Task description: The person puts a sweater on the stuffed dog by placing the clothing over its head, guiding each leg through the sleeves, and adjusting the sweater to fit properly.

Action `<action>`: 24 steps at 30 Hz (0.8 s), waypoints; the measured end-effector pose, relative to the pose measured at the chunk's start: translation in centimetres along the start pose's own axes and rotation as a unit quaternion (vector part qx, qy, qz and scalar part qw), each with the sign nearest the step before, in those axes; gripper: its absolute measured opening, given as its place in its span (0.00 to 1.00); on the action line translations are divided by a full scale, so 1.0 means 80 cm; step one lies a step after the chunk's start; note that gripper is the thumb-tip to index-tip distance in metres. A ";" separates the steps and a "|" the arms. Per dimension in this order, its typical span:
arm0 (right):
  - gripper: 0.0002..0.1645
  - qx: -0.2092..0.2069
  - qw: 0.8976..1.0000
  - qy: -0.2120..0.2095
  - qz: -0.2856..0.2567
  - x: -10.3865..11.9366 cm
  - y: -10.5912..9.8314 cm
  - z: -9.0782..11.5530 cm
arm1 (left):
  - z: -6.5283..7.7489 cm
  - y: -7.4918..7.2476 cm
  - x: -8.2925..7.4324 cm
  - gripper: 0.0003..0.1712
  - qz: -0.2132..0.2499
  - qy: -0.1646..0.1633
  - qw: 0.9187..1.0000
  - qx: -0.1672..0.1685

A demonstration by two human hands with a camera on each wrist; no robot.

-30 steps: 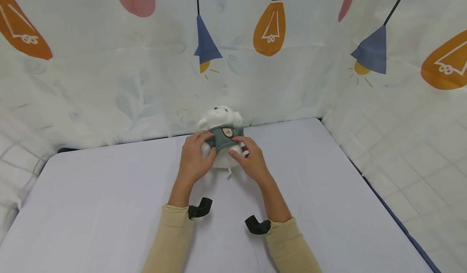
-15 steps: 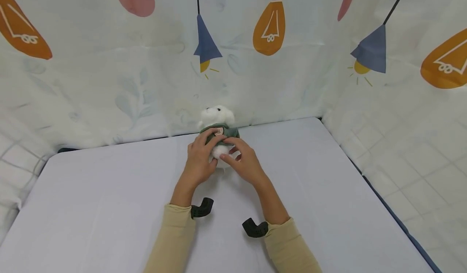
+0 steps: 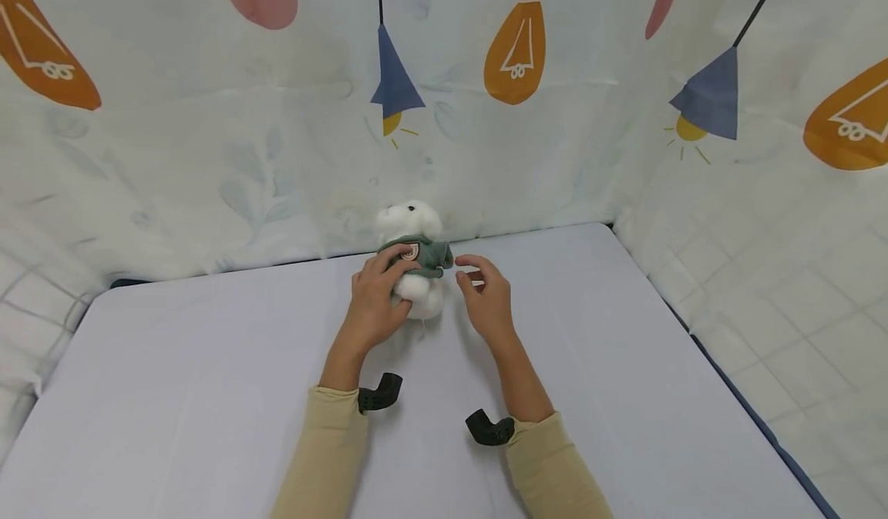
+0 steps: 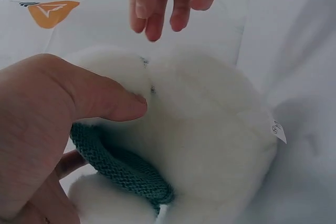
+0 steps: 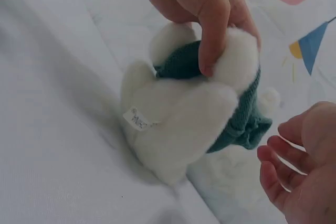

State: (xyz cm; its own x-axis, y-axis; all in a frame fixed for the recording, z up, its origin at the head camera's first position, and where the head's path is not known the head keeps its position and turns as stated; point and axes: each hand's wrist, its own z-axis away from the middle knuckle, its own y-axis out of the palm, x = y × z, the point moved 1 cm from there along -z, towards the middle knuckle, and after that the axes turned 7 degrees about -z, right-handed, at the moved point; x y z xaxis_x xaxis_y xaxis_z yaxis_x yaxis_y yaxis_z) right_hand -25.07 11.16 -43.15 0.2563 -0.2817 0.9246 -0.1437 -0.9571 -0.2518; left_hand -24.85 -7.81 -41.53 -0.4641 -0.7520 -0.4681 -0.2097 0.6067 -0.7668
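Observation:
A white plush toy animal [image 3: 425, 295] in a green knitted sweater [image 3: 433, 255] sits upright near the back edge of the table, turned partly to the left. My left hand [image 3: 376, 295] grips it from the left, fingers across the sweater front and thumb low on its body. In the left wrist view that thumb presses into the white fur [image 4: 210, 114]. My right hand [image 3: 489, 300] is just right of the toy, apart from it, fingers loosely bent with nothing between them. A small white tag [image 5: 136, 119] hangs from the toy's underside in the right wrist view.
A white-covered table [image 3: 208, 395] lies under the hands. Behind it hangs a pale curtain [image 3: 312, 156] printed with lamps and bulbs, and a similar sheet closes off the right side. Each wrist carries a black camera mount [image 3: 489, 428].
The toy has turned toward the left and shifted slightly left. My left fingers have moved further across its front. My right hand has let go of the toy and drawn away to the right.

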 end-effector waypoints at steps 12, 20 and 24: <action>0.23 0.097 0.995 0.024 0.005 -0.014 0.000 -0.002 | 0.001 -0.009 -0.010 0.24 0.036 0.035 0.998 0.034; 0.19 0.089 0.994 0.054 -0.013 -0.020 0.004 -0.004 | 0.000 -0.014 -0.014 0.23 0.085 0.082 0.992 0.055; 0.13 0.067 0.993 0.075 -0.065 -0.015 0.003 -0.005 | 0.001 -0.017 -0.015 0.24 0.109 0.101 0.986 0.080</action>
State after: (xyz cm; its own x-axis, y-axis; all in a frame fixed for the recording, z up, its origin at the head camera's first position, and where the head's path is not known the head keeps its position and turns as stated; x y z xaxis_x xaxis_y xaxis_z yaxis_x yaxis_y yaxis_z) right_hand -25.78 11.28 -44.19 0.1180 -0.1521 0.9813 0.0115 -0.9879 -0.1545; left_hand -23.97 -7.75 -39.97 -0.6486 -0.5319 -0.5444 0.0451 0.6871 -0.7252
